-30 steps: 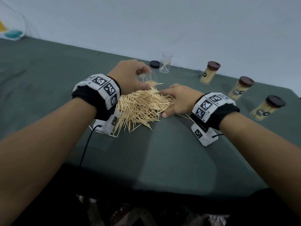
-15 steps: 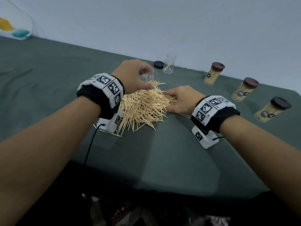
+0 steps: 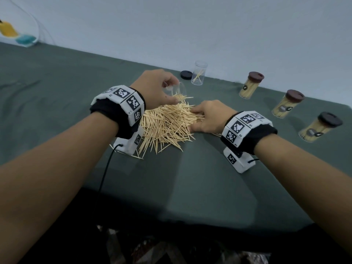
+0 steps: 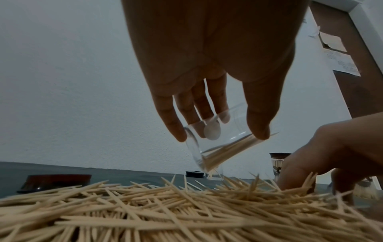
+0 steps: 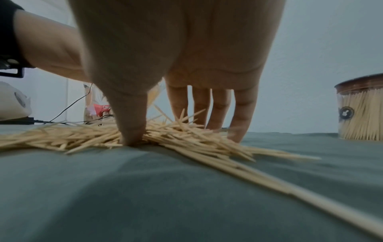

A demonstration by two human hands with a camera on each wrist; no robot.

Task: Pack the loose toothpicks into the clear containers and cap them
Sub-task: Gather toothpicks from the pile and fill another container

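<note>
A pile of loose toothpicks point(image 3: 167, 124) lies on the green tablecloth point(image 3: 190, 187). My left hand point(image 3: 171, 94) grips a clear container point(image 3: 178, 89) and holds it tilted above the pile's far edge. In the left wrist view the container point(image 4: 217, 147) has a few toothpicks lying in it, its mouth towards my right hand point(image 4: 331, 147). My right hand point(image 3: 192, 119) arches over the pile's right side. The right wrist view shows its straight fingers point(image 5: 240, 114) and thumb standing in the toothpicks point(image 5: 186, 139), with a bunch between them.
An uncapped clear container point(image 3: 199, 75) with a few toothpicks stands at the back, a dark lid point(image 3: 186, 74) beside it. Three filled, capped containers point(image 3: 249, 84) point(image 3: 287, 103) point(image 3: 320, 126) line the right side. Another dark lid point(image 4: 56, 181) lies left of the pile.
My right hand has drawn its thumb in from the cloth to the pile's edge and arched up over the toothpicks. The left hand keeps the container tilted in about the same place.
</note>
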